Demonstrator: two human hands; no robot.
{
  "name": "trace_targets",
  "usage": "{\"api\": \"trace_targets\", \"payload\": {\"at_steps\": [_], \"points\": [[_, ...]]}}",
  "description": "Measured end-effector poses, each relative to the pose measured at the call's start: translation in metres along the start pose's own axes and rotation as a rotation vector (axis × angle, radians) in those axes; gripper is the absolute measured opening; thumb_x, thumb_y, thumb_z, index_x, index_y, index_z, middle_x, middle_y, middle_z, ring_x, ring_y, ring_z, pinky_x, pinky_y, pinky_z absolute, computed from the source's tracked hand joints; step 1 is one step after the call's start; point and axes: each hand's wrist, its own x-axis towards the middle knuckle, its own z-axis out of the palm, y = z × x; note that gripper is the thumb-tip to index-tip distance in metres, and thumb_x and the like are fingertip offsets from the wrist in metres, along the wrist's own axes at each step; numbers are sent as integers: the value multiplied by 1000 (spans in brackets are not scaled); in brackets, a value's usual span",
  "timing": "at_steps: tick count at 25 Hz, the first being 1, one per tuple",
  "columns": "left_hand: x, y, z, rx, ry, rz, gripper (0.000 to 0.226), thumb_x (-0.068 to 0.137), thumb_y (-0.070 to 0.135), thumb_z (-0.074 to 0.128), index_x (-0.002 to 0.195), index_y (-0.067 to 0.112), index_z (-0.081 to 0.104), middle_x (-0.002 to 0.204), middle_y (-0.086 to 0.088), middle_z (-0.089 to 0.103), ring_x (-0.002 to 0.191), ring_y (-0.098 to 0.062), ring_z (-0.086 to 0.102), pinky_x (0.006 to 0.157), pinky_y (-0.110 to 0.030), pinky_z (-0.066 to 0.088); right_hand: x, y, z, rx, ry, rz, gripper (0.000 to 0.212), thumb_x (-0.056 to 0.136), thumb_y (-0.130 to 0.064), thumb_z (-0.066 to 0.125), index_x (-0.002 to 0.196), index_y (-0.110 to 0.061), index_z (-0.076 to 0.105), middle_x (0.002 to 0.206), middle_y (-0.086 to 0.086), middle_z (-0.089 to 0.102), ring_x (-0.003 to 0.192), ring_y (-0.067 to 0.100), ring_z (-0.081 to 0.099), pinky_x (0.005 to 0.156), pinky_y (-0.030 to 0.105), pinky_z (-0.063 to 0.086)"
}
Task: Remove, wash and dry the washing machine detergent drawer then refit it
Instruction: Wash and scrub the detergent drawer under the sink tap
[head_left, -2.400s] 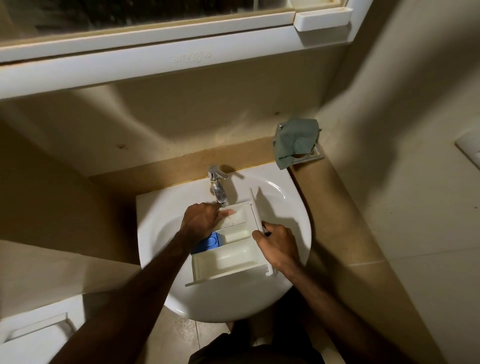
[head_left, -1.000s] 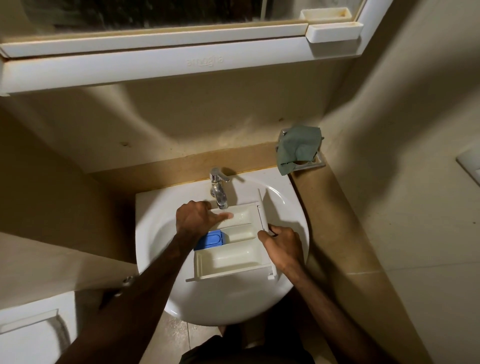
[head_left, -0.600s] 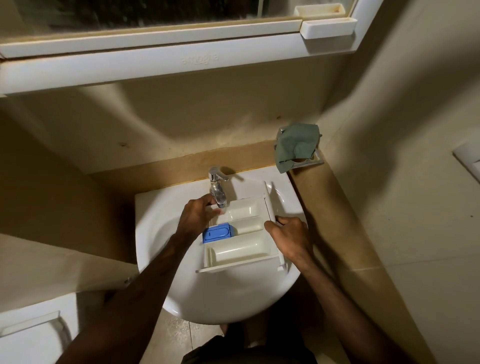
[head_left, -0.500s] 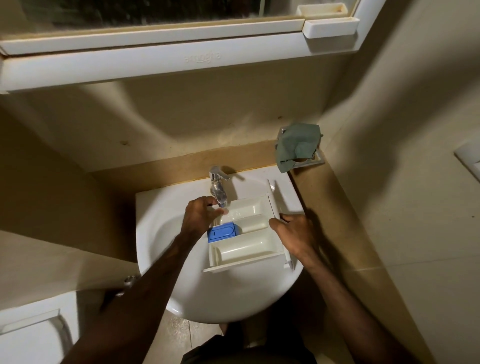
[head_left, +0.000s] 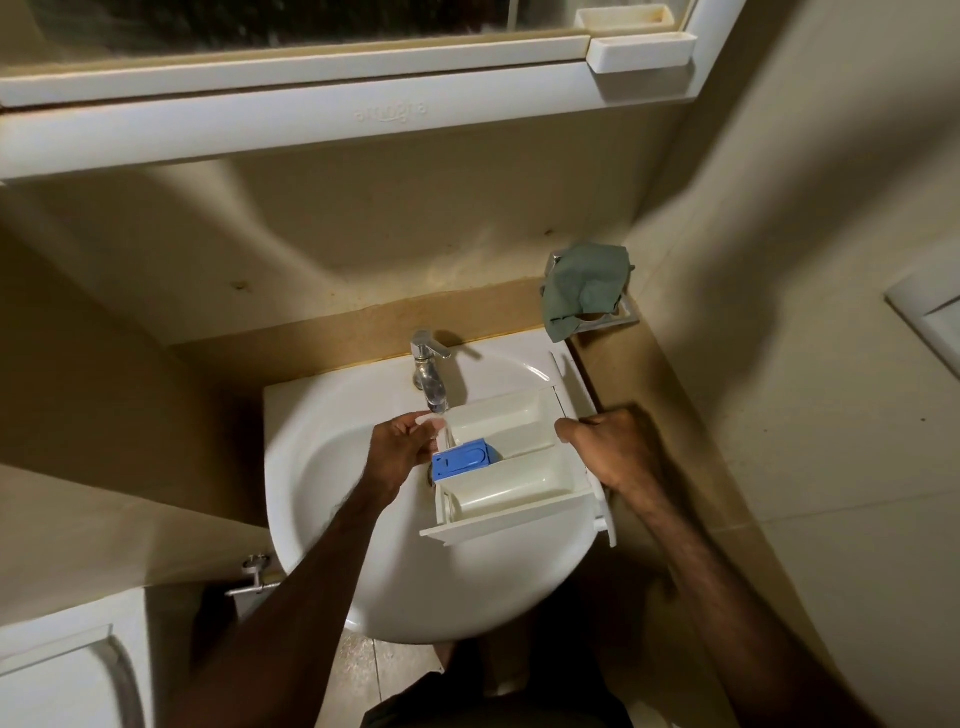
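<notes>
Drawer lies across the sink, long axis left–right. Right hand, fingers clamped on its right end, holds it. Left hand, fingers loosely curled, touches its left end under the tap.

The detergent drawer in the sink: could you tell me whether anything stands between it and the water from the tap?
Only the left hand: it is cupped at the stream under the tap, beside the detergent drawer at its blue insert. The right hand grips the drawer's front panel, clear of the water.
</notes>
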Motion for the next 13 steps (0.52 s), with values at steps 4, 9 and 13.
{"api": "trace_targets", "payload": {"at_steps": [4, 9, 13], "points": [[3, 2, 4, -16, 44, -26, 16, 94, 20, 71, 91, 4, 72, 82, -14, 66, 74, -23, 61, 62, -27, 62, -1, 4, 2, 76, -12, 41, 28, 61, -43, 69, 64, -16, 76, 64, -4, 76, 66, 22, 74, 63, 35, 59], [8, 3, -3, -255, 21, -199, 22, 100, 10, 60, 122, 14, 65, 111, -3, 72, 101, -21, 68, 80, -29, 62, -8, 13, 18, 95, 61, 17, 30, 75, -35, 70, 58, -11, 68, 52, -3, 66, 58, 22, 65, 58, 28, 47], [16, -1, -5, -22, 33, -280, 31, 99, 9, 63, 129, 3, 63, 117, -17, 71, 99, -30, 69, 84, -40, 60, -14, 25, 36, 107, 52, -22, 27, 72, -42, 64, 67, -16, 72, 59, -7, 71, 64, 20, 69, 65, 35, 57]]}}
